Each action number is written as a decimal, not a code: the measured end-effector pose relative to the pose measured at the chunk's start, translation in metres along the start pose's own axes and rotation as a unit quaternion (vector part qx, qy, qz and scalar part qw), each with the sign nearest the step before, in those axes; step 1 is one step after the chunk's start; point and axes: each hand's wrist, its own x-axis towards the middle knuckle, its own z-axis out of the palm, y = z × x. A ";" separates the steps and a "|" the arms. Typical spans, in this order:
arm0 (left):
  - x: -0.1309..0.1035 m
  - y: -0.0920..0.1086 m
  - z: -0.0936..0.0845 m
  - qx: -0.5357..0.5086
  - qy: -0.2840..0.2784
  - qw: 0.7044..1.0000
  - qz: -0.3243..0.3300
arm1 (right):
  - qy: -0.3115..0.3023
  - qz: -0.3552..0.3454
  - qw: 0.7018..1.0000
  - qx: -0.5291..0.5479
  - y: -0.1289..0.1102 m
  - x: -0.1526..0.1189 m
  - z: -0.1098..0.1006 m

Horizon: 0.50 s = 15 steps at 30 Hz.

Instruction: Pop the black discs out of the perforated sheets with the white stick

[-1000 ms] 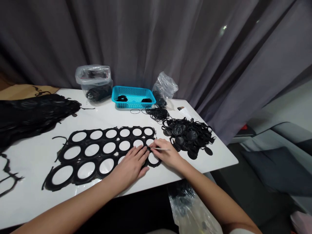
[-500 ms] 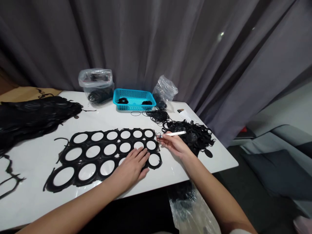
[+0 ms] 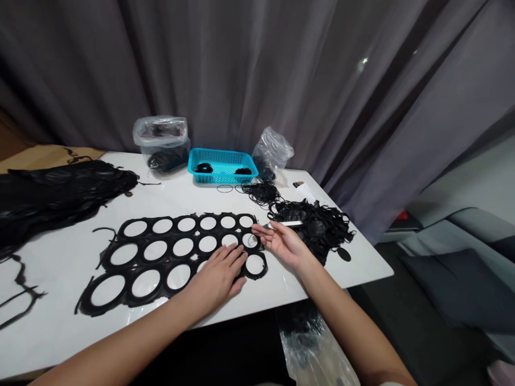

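A black sheet (image 3: 134, 250) with three rows of round holes lies flat on the white table (image 3: 289, 300). My left hand (image 3: 221, 271) rests palm down on its right part, fingers spread, covering some holes. At the sheet's right edge, my right hand (image 3: 284, 242) is closed around a slim white tool (image 3: 293, 223), with its fingertips over the right-hand end of the middle row. A thin dark loop shows faintly by those fingertips. Just behind the right hand is a heap of black scraps and rings (image 3: 322, 222).
Behind the sheet stand a turquoise basket (image 3: 223, 177) with black rings, a clear bag (image 3: 161, 140) and another clear bag (image 3: 273, 147). Thin black rings (image 3: 261, 193) lie before the basket. Stacked black sheets (image 3: 52, 193) cover the left.
My right hand has moved slightly left and down with the white tool, from beside the sheet's edge to over its middle row. My left hand has stayed in place.
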 end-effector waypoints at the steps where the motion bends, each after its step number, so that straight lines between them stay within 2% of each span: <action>1: 0.001 0.000 -0.002 -0.019 0.000 1.000 -0.010 | 0.001 0.004 1.000 0.007 0.001 -0.001 0.001; 3: 0.005 -0.001 -0.008 -0.088 0.006 0.995 -0.056 | 0.001 -0.008 1.000 0.012 0.004 -0.004 0.007; 5: 0.013 -0.003 -0.014 -0.198 0.028 0.971 -0.127 | -0.006 -0.037 0.999 0.002 0.007 -0.010 0.016; 8: 0.030 -0.010 -0.022 -0.412 0.063 0.890 -0.184 | -0.038 -0.070 0.996 -0.025 0.009 -0.019 0.032; 10: 0.041 -0.015 -0.026 -0.515 0.048 0.837 -0.177 | -0.061 -0.074 0.995 -0.041 0.008 -0.025 0.041; 11: 0.045 -0.018 -0.028 -0.539 0.035 0.823 -0.172 | -0.070 -0.075 0.994 -0.048 0.007 -0.027 0.044; 12: 0.049 -0.020 -0.030 -0.546 0.025 0.820 -0.171 | -0.075 -0.076 0.993 -0.055 0.006 -0.029 0.046; 15: 0.056 -0.025 -0.037 -0.523 0.032 0.835 -0.169 | -0.073 -0.074 0.992 -0.078 0.002 -0.036 0.043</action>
